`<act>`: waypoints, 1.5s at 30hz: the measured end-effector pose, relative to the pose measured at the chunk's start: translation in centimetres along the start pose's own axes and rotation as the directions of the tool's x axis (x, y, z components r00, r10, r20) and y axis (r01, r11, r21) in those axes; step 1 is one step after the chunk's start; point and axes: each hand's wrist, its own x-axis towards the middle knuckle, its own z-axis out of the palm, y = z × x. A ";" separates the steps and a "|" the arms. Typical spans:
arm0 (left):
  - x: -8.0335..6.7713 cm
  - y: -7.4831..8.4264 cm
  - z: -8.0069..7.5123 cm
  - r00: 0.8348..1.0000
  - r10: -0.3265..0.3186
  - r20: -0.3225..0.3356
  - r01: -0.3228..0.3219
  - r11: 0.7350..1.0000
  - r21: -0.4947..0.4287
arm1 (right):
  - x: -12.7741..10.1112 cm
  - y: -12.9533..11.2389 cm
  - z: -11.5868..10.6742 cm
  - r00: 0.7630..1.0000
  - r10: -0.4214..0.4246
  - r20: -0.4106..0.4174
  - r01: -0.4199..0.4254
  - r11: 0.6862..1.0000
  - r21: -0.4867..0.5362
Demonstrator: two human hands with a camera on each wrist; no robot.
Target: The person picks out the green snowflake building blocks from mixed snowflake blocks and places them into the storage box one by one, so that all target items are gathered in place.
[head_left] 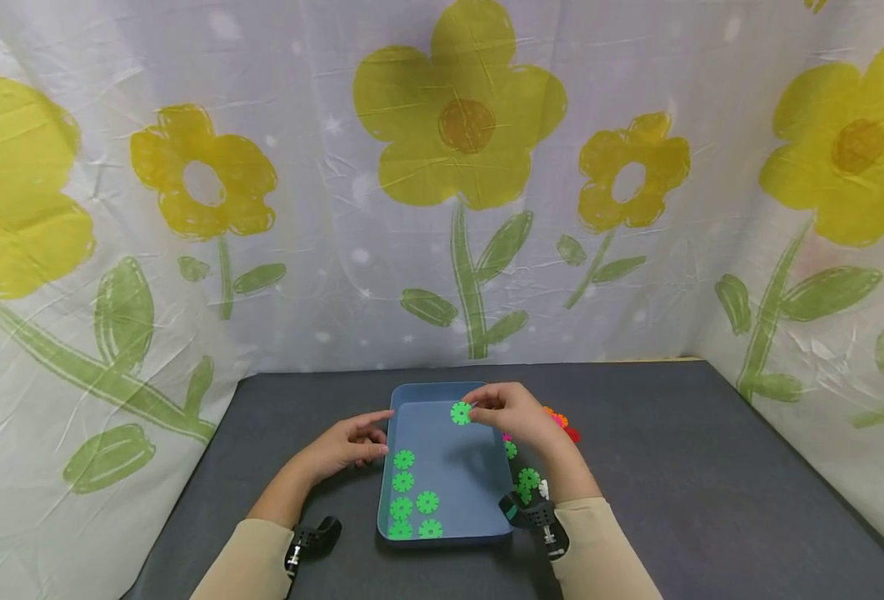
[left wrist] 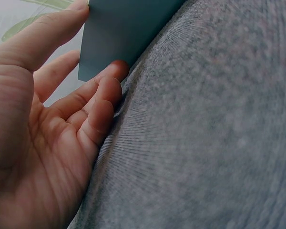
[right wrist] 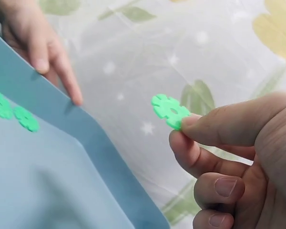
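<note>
Flower-print backdrop sheet (head_left: 442,183) fills the upper frame; dark grey tabletop (head_left: 674,467) takes the lower half. Blue tray (head_left: 479,500) sits lower centre, long axis running away from the person.

Left hand (head_left: 347,446) rests left of the tray with fingers straight and relaxed, gripping nothing; fingertips (left wrist: 115,71) touch the tray's left wall near the far corner, steadying it. Right hand (head_left: 512,412) hovers over the tray's far right part, thumb and forefinger pinching a green snowflake disc (head_left: 461,413) by its rim; in the right wrist view that held disc (right wrist: 170,110) stands almost edge-on above the tray wall, clear of the floor.

Six green discs (head_left: 415,502) already lie flat in the tray's near left part, in loose pairs. More loose discs (head_left: 529,477) (green, with pink, orange and red ones farther back) sit in a pile on the tabletop just right of the tray, partly hidden by the right wrist.

To do this step well, as I judge it: keep the left fingertips on the wall so the tray does not slide, lower the held disc toward bare floor beyond the six, tip it flat before the pinch opens, and let go low so it does not bounce onto its neighbours or over the rim.
</note>
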 end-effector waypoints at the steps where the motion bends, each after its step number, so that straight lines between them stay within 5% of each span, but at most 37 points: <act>1: 0.0 0.0 0.0 1.000 -0.001 -0.001 0.001 1.000 -0.005 | 0.0 -0.2 0.3 1.000 0.006 0.013 -0.006 1.000 -0.002; 12: 0.0 0.0 0.0 1.000 -0.004 -0.007 0.004 1.000 -0.013 | 0.6 -0.6 3.1 0.988 0.017 0.151 -0.012 0.999 -0.030; 21: 0.0 -0.1 0.0 1.000 -0.001 -0.005 0.002 1.000 0.004 | 1.0 -0.4 6.1 0.969 0.012 0.247 0.034 0.983 -0.181; 35: 0.2 -0.1 0.0 1.000 0.001 0.001 -0.001 1.000 -0.006 | 0.5 0.0 7.6 0.975 0.084 0.206 -0.021 0.956 -0.292; 45: 0.1 -0.2 0.0 1.000 0.008 0.004 -0.008 1.000 0.000 | 0.5 -0.5 6.4 0.975 0.095 0.200 -0.034 0.957 -0.288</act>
